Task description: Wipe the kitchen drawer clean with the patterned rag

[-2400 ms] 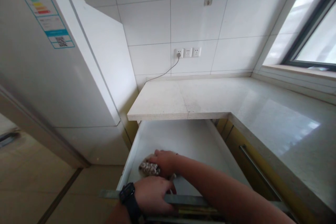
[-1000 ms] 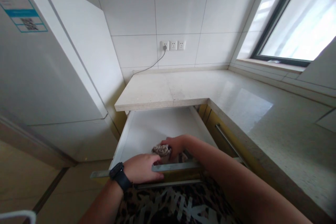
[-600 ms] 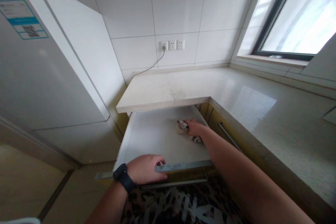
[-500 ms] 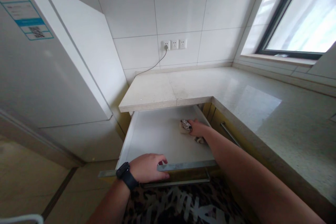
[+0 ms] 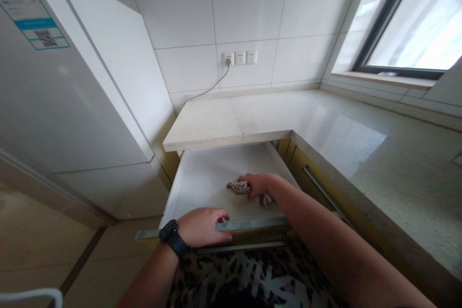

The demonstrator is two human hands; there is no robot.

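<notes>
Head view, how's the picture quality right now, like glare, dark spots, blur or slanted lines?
In the head view, the window is washed out, with a bright reflection on the counter; also in the head view, the drawer front is dim, the cloth in the right hand looks soft-edged, and the fridge leans steeply, perhaps from a wide-angle lens.

In front of you, the white drawer (image 5: 205, 168) stands open, a crumpled brown-and-white cloth (image 5: 238, 186) on its bottom.
</notes>
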